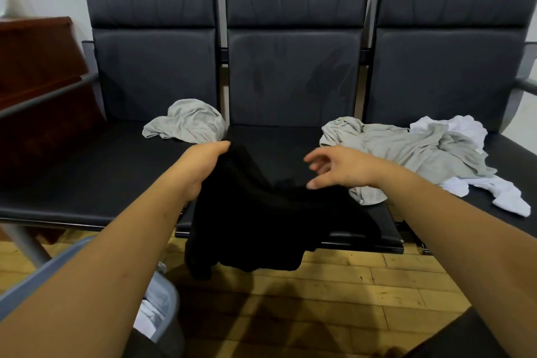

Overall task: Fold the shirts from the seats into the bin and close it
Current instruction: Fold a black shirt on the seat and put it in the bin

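Your left forearm fills the lower left, closest to the lens, and crosses over the grey bin [170,308] on the wooden floor [348,285]. Bin is open on top, with white cloth [148,317] showing inside. Dark red-brown furniture [37,67] stands at the far left, beside the row of black seats [101,171].

On the left seat, a crumpled grey shirt [189,120] sits at the back right corner, against the backrest. Just in front of it, your left hand [200,166] is clenched round a bunched edge of the black shirt [261,221], lifting that end. The rest of the black shirt drapes across the middle seat and hangs over its front edge toward the floor.

Your right hand [340,167] hovers above the black shirt, fingers spread and loosely bent, grasping nothing. Cannot tell whether the thumb touches the fabric.

Further right, a second grey shirt [406,151] sprawls from the middle seat onto the right seat, unfolded. It is tangled with a white shirt [511,197], which shows both behind it and in front, near the seat's front edge.
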A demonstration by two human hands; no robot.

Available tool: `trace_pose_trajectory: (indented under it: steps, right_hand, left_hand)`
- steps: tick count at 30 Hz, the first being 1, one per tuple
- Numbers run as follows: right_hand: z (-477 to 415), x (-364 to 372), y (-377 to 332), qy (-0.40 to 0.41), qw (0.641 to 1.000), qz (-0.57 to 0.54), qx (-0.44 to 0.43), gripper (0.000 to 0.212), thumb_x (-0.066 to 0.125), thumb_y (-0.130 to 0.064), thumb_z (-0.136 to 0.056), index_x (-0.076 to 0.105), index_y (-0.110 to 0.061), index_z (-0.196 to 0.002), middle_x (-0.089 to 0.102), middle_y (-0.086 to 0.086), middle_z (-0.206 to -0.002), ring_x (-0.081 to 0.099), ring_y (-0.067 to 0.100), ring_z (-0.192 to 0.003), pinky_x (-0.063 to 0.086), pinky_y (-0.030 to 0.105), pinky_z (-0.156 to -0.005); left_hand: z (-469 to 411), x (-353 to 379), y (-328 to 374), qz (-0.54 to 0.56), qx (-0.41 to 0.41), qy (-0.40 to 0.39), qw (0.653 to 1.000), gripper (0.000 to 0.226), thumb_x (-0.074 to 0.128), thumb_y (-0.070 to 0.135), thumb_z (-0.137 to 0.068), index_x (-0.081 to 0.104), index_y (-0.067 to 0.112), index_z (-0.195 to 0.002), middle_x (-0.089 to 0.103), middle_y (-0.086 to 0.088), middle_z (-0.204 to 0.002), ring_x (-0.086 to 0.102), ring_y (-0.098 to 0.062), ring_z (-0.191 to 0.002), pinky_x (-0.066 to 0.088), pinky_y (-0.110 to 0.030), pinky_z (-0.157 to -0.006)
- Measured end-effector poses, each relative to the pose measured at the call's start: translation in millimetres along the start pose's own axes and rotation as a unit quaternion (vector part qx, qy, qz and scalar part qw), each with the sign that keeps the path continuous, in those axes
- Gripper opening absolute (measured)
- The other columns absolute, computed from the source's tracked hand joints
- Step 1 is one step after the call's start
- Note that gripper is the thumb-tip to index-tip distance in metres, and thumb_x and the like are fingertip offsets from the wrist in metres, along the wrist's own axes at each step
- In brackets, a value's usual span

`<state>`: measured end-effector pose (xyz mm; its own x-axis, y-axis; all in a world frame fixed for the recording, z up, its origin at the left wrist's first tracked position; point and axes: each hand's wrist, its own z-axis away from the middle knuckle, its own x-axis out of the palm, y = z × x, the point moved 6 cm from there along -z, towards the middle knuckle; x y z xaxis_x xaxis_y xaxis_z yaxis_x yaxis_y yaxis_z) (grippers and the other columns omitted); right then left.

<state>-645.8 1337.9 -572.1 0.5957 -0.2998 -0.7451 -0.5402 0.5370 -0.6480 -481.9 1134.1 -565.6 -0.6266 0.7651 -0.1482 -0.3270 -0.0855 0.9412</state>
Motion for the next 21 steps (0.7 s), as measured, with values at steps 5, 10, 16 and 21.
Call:
trace_pose_trajectory:
  steps: [5, 10, 16, 21]
  right_hand:
    - [-1, 49, -65, -0.032, 0.978, -0.162, -0.128, 0.058, 0.085, -0.030, -0.077, 0.057, -0.020, -0.127, 0.070, -0.005, -0.114, 0.068, 0.009, -0.103, 0.055, 0.029, -0.092]
    - [-8, 19, -63, 0.140, 0.958, -0.220, -0.122, 0.020, 0.068, -0.007, -0.089, 0.065, -0.017, -0.072, 0.059, 0.000, -0.066, 0.050, 0.011, -0.065, 0.038, 0.030, -0.062]
    - [1, -24, -27, 0.227, 0.887, -0.400, -0.033, 0.016, 0.063, -0.017, -0.095, 0.072, -0.003, -0.094, 0.069, 0.014, -0.088, 0.068, 0.026, -0.082, 0.056, 0.037, -0.077]
    - [-1, -37, 1, 0.283, 0.885, -0.368, 0.026, 0.030, 0.059, -0.026, -0.098, 0.068, 0.002, -0.103, 0.068, 0.012, -0.090, 0.070, 0.031, -0.089, 0.057, 0.043, -0.085]
  left_hand:
    - [5, 39, 9, -0.088, 0.068, -0.109, 0.988, 0.029, 0.070, 0.035, -0.084, 0.077, 0.009, -0.094, 0.077, -0.011, -0.094, 0.072, -0.027, -0.083, 0.054, -0.035, -0.078]
    - [-6, 39, -4, -0.120, 0.099, -0.217, 0.964, 0.036, 0.077, 0.027, -0.084, 0.072, 0.005, -0.112, 0.075, -0.014, -0.105, 0.070, -0.029, -0.099, 0.051, -0.038, -0.093]
    - [-29, 10, -25, -0.443, 0.133, -0.108, 0.880, 0.014, 0.058, 0.010, -0.087, 0.066, 0.011, -0.098, 0.067, -0.009, -0.089, 0.065, -0.026, -0.086, 0.051, -0.036, -0.072]
    - [-41, -17, -15, -0.414, 0.173, 0.040, 0.893, 0.016, 0.057, 0.007, -0.086, 0.068, 0.015, -0.092, 0.068, -0.004, -0.086, 0.063, -0.018, -0.078, 0.048, -0.026, -0.064]
